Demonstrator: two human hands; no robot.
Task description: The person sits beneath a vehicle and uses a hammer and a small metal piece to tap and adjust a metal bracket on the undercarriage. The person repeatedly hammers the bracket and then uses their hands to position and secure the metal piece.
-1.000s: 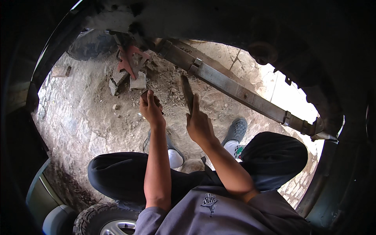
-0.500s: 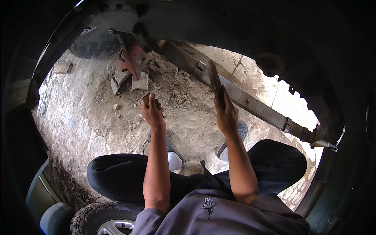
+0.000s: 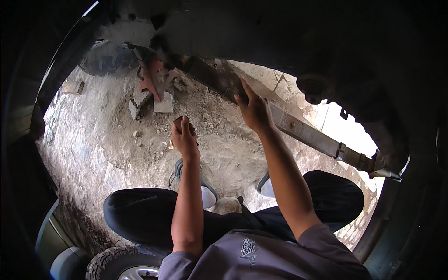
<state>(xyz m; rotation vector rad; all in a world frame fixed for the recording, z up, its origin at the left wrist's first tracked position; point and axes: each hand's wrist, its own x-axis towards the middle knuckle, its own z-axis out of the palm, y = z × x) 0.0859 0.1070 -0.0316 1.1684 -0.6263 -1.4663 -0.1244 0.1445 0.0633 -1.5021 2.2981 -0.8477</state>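
Note:
My left hand [image 3: 185,138] is closed around a small brown block [image 3: 178,122], its thumb lying along the top; the fingers hide much of the block. Higher up and to the right, my right hand [image 3: 255,108] grips a long, flat, dark bar [image 3: 229,72] that points up and to the left. What kind of tool the bar is, I cannot tell. Its far end lies in front of a long metal beam [image 3: 305,130] that crosses diagonally under a vehicle. Whether bar and beam touch is unclear.
A red metal stand [image 3: 149,81] is at the far left of the beam, beside broken concrete pieces [image 3: 163,103]. Dark vehicle bodywork [image 3: 242,32] arches overhead. A tyre [image 3: 100,263] lies at lower left. Another block [image 3: 72,87] rests on the rough dirt floor [image 3: 102,135].
My right hand has moved left and upward with the bar, which now tilts further left. The left hand, still holding the block, has shifted slightly right and down.

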